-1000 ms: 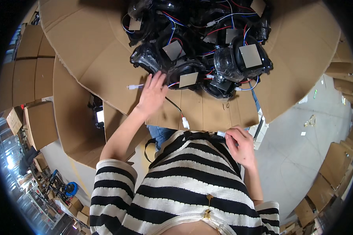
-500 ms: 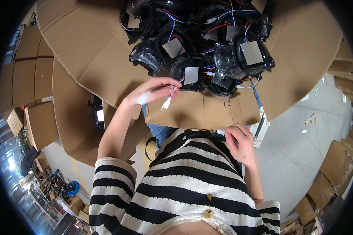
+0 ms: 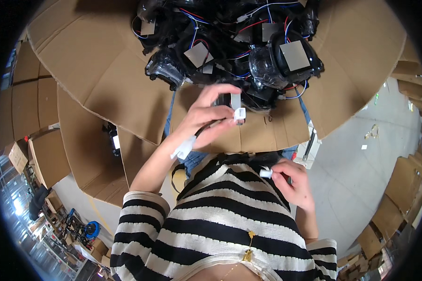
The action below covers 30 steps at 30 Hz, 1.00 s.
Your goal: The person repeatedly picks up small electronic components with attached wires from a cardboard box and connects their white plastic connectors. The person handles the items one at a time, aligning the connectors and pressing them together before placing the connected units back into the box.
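Head view: white connector [image 3: 240, 114] in the left fingertips

The left hand [image 3: 208, 114] pinches it just in front of a silver plate [image 3: 236, 99]. A second connector [image 3: 184, 147], on a dark cable, hangs by the left wrist. The right hand [image 3: 294, 183] grips a small white piece [image 3: 266, 173] near the striped shirt [image 3: 229, 206]. Beyond, wired black units [image 3: 267, 68] lie heaped on cardboard [image 3: 98, 61].

Glare flares at lower left; clear plastic wrap [image 3: 263, 69] glints. Shadows soften the cardboard flap [image 3: 96, 58]. Fisheye edges curve into black.
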Motion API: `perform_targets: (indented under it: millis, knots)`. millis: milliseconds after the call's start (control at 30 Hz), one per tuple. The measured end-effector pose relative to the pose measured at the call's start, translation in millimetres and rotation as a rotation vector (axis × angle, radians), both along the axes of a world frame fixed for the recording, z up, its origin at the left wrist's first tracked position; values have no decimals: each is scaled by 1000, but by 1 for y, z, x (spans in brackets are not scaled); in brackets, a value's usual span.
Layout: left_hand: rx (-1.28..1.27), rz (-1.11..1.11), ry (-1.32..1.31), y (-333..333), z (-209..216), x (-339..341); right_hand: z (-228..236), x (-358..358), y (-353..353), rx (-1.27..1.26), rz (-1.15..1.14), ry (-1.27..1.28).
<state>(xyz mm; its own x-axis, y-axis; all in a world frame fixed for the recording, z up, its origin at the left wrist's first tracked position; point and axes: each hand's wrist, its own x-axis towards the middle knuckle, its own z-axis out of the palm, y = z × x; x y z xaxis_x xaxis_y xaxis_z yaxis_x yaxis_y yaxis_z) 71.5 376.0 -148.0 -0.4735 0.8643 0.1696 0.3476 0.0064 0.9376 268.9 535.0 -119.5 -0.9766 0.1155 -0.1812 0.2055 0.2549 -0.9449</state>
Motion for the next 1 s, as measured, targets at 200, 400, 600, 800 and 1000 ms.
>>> perform_targets:
  millis: [200,400,600,800,1000]
  knots:
    - [-87,-136,-635,-1,8,33,22,-14,5,-94,21,11]
    - [88,-249,-454,-1,0,37,33,-28,8,-191,-88,-21]
    - [25,-340,-376,-1,0,30,30,-28,10,-61,-39,-49]
    - [-79,-354,-369,8,1,26,27,-29,3,159,-128,-90]
    - [-265,-289,-423,13,7,21,18,-32,8,197,-241,-37]
